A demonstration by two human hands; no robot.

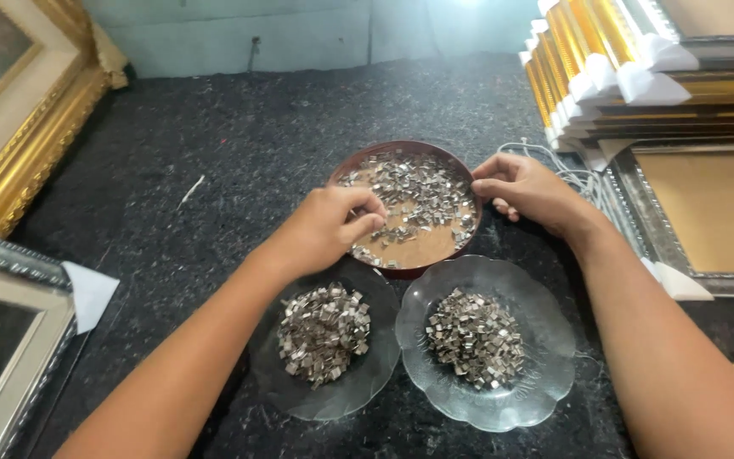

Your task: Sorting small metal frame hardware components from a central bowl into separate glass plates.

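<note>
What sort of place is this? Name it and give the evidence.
Probably a picture-framing workshop. Stacked gold moulded frames with white corner protectors, a silver ornate frame, and small metal clips sorted from a round brown tray into two clear glass plates on a dark felt-covered bench.

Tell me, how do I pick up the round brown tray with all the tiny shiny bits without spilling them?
Grip the brown tray by its raised rim, one hand on each side, coming in level from left and right. It is shallow and full of loose metal pieces, so keep it flat. The near edge is crowded by two glass dishes, and the left hand and right hand already sit by its sides.
</note>
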